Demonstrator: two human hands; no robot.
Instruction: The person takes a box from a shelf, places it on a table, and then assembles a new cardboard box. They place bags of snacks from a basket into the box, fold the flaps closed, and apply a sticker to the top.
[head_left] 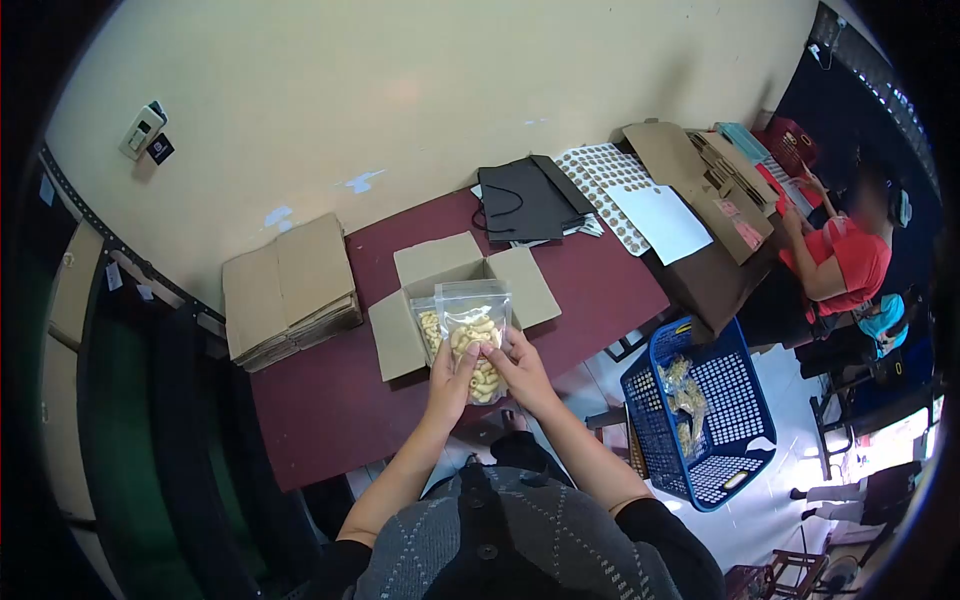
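Observation:
Both hands grip a clear resealable pouch of pale, curved macaroni-like pieces [474, 326] in front of my body. My left hand [452, 384] holds its left side, and my right hand [522, 370] its right side, with the thumbs close together on the front. Just beyond the pouch, an open cardboard box [436, 259] sits on the dark red table [330, 410], flaps spread outward. Another pouch of similar pieces [428, 322] shows at the box's left, partly hidden by the held one.
Flattened cartons [290, 278] are stacked at the table's left. Black paper bags [530, 197] and sticker sheets [605, 165] lie toward the back right. On the floor at right stands a blue basket [735, 400] containing several pouches. A person in red [848, 258] sits beyond.

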